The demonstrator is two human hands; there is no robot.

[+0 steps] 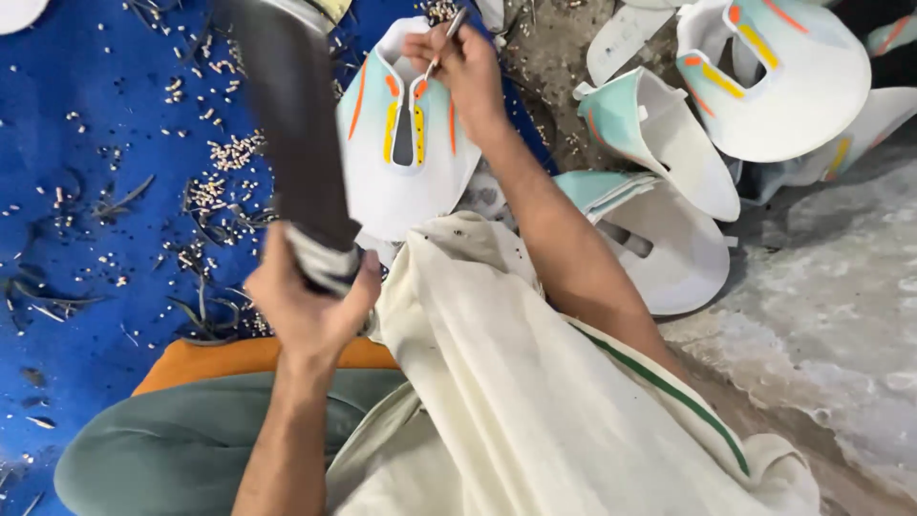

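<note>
My left hand (310,296) grips the taped handle of a long dark flat tool (287,115) that rises, blurred, toward the top of the view. My right hand (463,67) pinches a thin metal punch (441,48) upright on a white and pale green shoe upper (406,143) with orange and yellow stripes. The upper rests in front of my knee, which is covered by a cream cloth (535,382).
A pile of matching shoe uppers (688,124) lies at the right on a grey concrete floor (841,287). A blue sheet (86,191) at the left is strewn with small punched bits and dark scraps. An orange cushion (220,358) lies under my leg.
</note>
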